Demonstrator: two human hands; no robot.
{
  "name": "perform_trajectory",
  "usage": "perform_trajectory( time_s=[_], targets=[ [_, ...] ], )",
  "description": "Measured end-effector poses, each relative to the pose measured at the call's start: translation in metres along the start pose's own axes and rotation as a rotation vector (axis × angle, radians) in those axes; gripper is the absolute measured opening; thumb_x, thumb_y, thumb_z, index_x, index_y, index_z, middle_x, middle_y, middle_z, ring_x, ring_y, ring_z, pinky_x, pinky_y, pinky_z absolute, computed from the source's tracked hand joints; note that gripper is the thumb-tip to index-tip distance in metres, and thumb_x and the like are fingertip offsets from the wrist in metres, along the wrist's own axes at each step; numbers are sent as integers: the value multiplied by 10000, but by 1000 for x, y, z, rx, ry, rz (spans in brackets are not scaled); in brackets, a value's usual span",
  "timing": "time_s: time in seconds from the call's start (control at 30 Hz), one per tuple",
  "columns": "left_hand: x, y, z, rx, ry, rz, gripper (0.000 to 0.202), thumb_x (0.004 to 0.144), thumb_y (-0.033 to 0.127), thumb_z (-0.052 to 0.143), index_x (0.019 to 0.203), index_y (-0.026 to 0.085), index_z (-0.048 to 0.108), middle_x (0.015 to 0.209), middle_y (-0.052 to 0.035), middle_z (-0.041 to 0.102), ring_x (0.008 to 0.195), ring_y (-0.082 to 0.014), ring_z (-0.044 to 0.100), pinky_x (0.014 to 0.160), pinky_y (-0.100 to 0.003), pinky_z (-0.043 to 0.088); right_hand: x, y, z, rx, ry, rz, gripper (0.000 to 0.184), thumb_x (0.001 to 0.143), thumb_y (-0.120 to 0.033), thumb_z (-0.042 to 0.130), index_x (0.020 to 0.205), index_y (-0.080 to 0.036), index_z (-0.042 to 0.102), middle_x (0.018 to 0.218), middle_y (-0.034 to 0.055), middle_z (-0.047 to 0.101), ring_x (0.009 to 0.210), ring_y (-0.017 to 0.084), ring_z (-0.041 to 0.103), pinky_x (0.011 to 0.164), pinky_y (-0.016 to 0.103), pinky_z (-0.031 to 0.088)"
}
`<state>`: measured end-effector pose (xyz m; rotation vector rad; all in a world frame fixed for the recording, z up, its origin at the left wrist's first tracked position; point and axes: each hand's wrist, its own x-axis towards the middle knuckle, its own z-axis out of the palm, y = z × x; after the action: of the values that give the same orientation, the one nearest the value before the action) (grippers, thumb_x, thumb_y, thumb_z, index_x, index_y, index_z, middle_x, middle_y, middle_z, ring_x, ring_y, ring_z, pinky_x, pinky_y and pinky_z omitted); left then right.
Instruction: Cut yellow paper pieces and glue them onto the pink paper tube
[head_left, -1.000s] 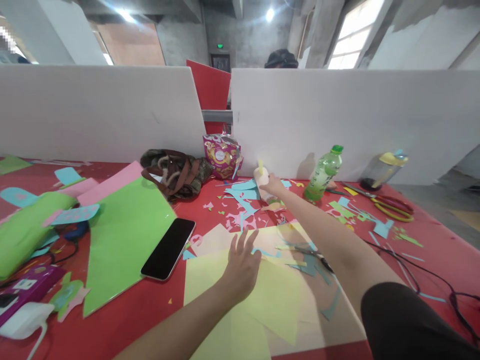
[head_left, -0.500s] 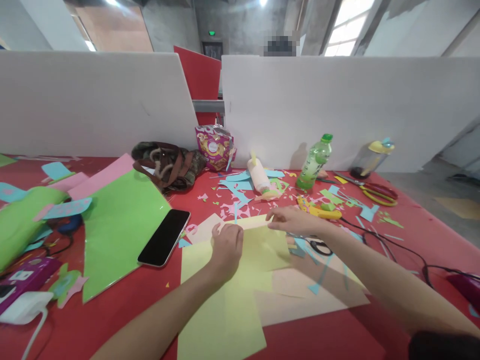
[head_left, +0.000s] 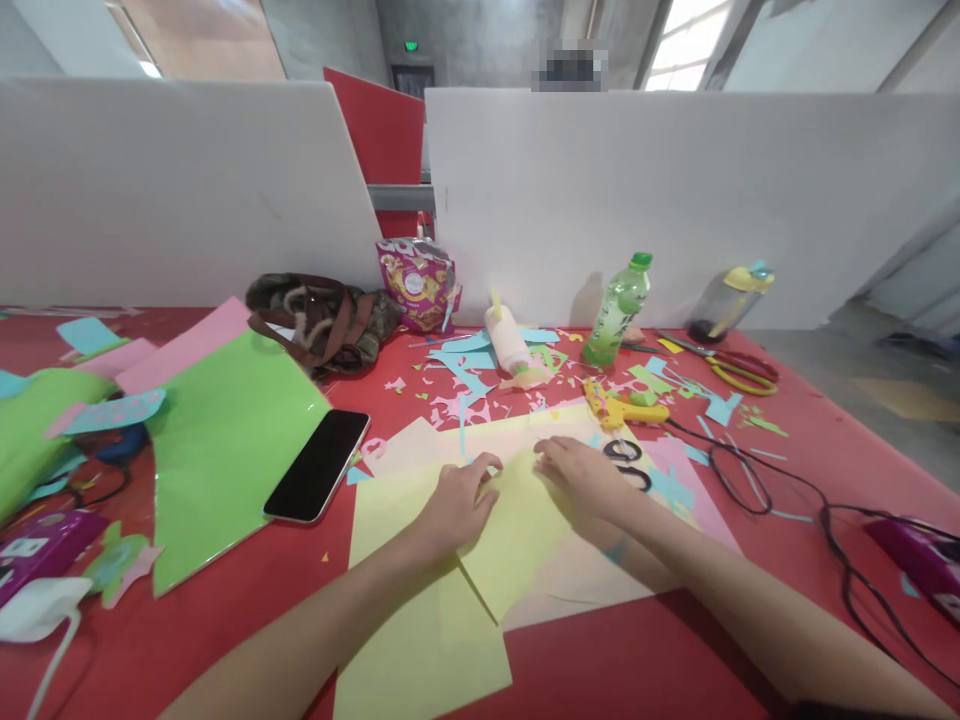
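Observation:
A piece of yellow paper (head_left: pixel 517 545) lies slanted between my hands, one corner pointing toward me. My left hand (head_left: pixel 459 505) is at its left edge, fingers curled and thumb on the near side. My right hand (head_left: pixel 581 478) has its bent fingertips at the upper right edge of the same piece; the exact grip underneath is hidden. Below it spreads a larger yellow sheet (head_left: pixel 420 640), with a pale pink sheet (head_left: pixel 555 600) to its right. Black-handled scissors (head_left: pixel 626 462) lie just beyond my right hand, their blades not visible.
A phone (head_left: pixel 319 467) rests on a green sheet (head_left: pixel 217 460) to the left. Farther back are a yellow glue gun (head_left: pixel 626 408), a paper roll (head_left: pixel 506 340), a green bottle (head_left: pixel 619 312), red-and-yellow-handled scissors (head_left: pixel 742 372) and paper scraps. A black cable (head_left: pixel 795 495) runs along the right.
The yellow piece has turned from lying square to slanting, with a corner toward me. My right hand has come down and nearer, uncovering more of the black-handled scissors. The left hand's fingers have opened slightly.

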<state>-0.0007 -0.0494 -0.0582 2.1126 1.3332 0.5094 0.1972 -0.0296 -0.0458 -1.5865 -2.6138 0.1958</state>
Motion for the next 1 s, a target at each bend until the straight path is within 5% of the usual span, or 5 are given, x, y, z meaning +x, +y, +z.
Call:
perform_trajectory(
  time_s=[0.13, 0.37, 0.53, 0.77, 1.0],
  targets=[
    [2, -7, 4, 10, 117, -25, 232, 736, 82, 404, 899, 199, 522, 854, -21, 638, 756, -178, 579, 786, -354, 408, -15, 9, -7, -314, -93, 125, 198, 823, -163, 405, 891, -106, 582, 803, 134, 607, 763, 212, 579, 601, 256, 364],
    [4, -6, 3, -174, 170, -68, 234, 691, 26, 399, 756, 148, 587, 829, -59, 636, 776, -158, 598, 736, -282, 464, -17, 20, -12, -269, -229, 206, 186, 804, -117, 430, 874, -127, 602, 831, 126, 628, 775, 212, 608, 591, 250, 375],
    [2, 2, -1, -263, 142, -156, 226, 709, 66, 414, 802, 136, 608, 867, -74, 652, 743, -151, 607, 699, -264, 487, -1, 28, -11, -193, -84, 220, 158, 787, -120, 450, 840, -100, 597, 834, 140, 617, 778, 216, 593, 636, 275, 403],
    [-4, 6, 7, -189, 146, -32, 228, 718, 98, 416, 797, 159, 621, 829, -52, 669, 746, -161, 610, 725, -299, 480, 13, 9, 4, 271, 201, -57, 280, 824, -182, 426, 1081, -137, 528, 890, 76, 652, 821, 169, 594, 724, 288, 452],
    [-9, 4, 11, 214, 197, 71, 235, 760, 100, 396, 887, 150, 588, 1086, -119, 567, 999, -251, 523, 819, -453, 404, 37, -7, 35, 357, 270, -95, 245, 773, -68, 427, 943, -152, 582, 864, 63, 656, 786, 152, 588, 691, 265, 433]
  ],
)
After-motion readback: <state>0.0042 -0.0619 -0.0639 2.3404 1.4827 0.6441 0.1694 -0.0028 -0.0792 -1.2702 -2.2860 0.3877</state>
